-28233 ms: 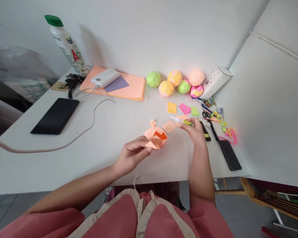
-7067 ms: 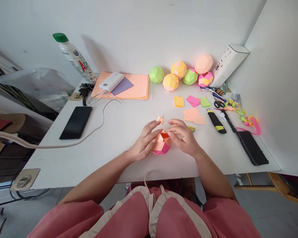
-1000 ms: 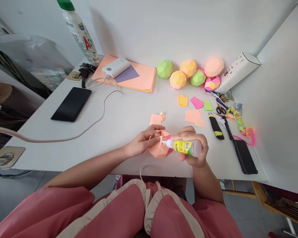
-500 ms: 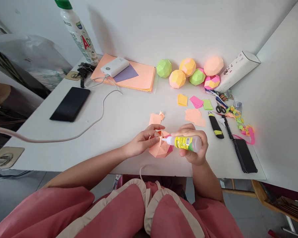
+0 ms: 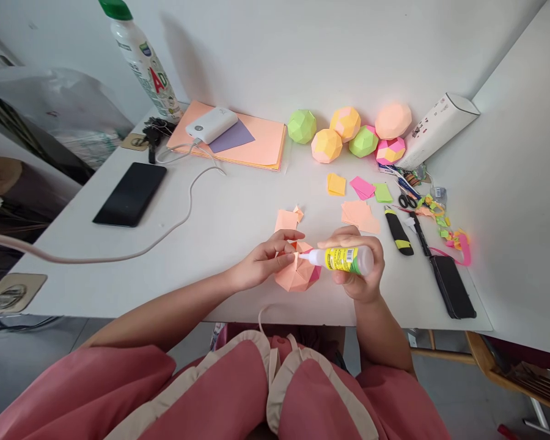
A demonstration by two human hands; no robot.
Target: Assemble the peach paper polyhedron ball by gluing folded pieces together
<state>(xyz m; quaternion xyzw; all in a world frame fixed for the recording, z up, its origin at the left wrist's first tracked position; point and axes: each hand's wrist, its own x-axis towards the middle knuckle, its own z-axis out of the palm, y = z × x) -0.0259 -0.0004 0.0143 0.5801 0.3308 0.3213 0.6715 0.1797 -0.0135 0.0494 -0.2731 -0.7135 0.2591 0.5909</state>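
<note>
Near the table's front edge is a peach paper ball (image 5: 295, 280) with some pink faces and an opening at its top. My left hand (image 5: 259, 264) grips its upper left side, thumb and fingers pinched at a paper flap. My right hand (image 5: 364, 287) is wrapped round a glue bottle (image 5: 343, 260) with a yellow and green label, held nearly level. The bottle's white nozzle points left, its tip at the flap by my left thumb. Just beyond the ball lie peach paper pieces (image 5: 286, 220); to their right is a stack of peach paper (image 5: 358, 215).
Finished paper balls (image 5: 327, 145) line the wall. Orange (image 5: 336, 184), pink (image 5: 362, 188) and green slips (image 5: 384, 193) lie before them. A cutter (image 5: 398, 232), scissors (image 5: 407, 200) and black case (image 5: 453, 287) are right; a phone (image 5: 130, 194), cable and power bank (image 5: 212, 124) left.
The glue bottle has tipped slightly, its base rising a little, and its nozzle stays at the flap. My left hand and the paper ball look unmoved.
</note>
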